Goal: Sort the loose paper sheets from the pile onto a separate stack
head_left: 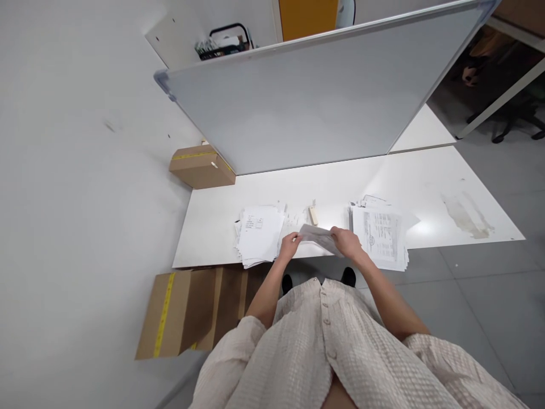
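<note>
Between my two hands, near the front edge of the white table, is a sheet of paper (pixel 318 237) that looks bent or folded. My left hand (pixel 290 246) pinches its left end, and my right hand (pixel 347 242) grips its right end. To the left lies a stack of papers (pixel 260 236), its top sheet mostly blank with a little print. On the right, close to my right hand, sits another stack of papers (pixel 380 237) with printed tables and a round stamp. A small cream-coloured block (pixel 313 215) lies just beyond the held sheet.
A whiteboard (pixel 315 96) stands along the back of the white table (pixel 426 187). One cardboard box (pixel 202 166) rests at the table's left back corner. Cardboard boxes (pixel 170 312) with yellow tape stand below at left. A wheeled chair base (pixel 517 116) is at far right.
</note>
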{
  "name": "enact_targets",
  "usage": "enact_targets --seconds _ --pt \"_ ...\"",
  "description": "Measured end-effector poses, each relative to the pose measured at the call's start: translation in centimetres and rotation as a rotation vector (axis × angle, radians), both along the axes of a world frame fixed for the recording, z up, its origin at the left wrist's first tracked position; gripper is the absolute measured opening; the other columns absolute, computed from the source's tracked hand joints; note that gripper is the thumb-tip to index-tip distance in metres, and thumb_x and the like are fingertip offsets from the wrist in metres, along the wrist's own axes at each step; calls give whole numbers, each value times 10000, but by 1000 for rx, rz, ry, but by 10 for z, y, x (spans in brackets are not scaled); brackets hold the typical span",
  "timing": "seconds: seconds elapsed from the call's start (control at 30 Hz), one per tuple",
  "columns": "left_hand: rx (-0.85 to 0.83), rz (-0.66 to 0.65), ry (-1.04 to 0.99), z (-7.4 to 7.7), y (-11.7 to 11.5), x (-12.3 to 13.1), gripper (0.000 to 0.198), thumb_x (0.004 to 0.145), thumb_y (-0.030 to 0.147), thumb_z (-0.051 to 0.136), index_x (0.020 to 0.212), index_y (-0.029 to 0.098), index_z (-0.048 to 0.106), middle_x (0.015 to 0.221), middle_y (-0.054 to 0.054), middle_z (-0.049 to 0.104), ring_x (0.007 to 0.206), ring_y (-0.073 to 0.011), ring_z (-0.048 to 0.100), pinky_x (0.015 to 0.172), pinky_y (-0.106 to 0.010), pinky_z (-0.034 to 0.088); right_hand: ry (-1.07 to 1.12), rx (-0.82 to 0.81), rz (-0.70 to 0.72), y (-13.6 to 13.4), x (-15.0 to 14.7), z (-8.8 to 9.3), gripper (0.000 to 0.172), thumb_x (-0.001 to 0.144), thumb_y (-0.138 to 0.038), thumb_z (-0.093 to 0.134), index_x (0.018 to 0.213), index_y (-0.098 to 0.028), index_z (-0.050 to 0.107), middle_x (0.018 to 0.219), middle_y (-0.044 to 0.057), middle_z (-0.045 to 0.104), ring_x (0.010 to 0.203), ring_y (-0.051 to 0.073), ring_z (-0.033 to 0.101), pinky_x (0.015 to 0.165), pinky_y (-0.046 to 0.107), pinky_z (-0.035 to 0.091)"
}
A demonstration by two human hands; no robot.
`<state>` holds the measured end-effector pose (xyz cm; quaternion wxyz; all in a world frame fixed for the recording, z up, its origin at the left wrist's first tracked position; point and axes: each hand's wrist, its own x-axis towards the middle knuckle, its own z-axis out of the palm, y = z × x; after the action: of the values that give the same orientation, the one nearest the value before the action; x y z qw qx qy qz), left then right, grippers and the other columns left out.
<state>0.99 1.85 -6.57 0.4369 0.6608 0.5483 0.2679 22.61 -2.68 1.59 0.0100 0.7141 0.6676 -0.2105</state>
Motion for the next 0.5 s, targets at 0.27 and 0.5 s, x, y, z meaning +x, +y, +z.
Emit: enact_targets --seconds 0.27,0.5 --pt "-106 29 41 7 5 14 261 754 268 492 974 201 617 844 -50 637 788 -175 561 756 -313 422 571 -294 -605 -27 57 -61 241 658 -271 534 824 -114 611 790 93 640 679 189 589 523 232 398" --pt "-11 -183 310 1 10 29 436 800 237 419 1236 233 444 991 -102 563 932 -231 507 834 -364 366 607 -279 -739 -30 56 -87 290 598 -271 556 828 -107 620 868 143 645 694 215 611 471 233 417"
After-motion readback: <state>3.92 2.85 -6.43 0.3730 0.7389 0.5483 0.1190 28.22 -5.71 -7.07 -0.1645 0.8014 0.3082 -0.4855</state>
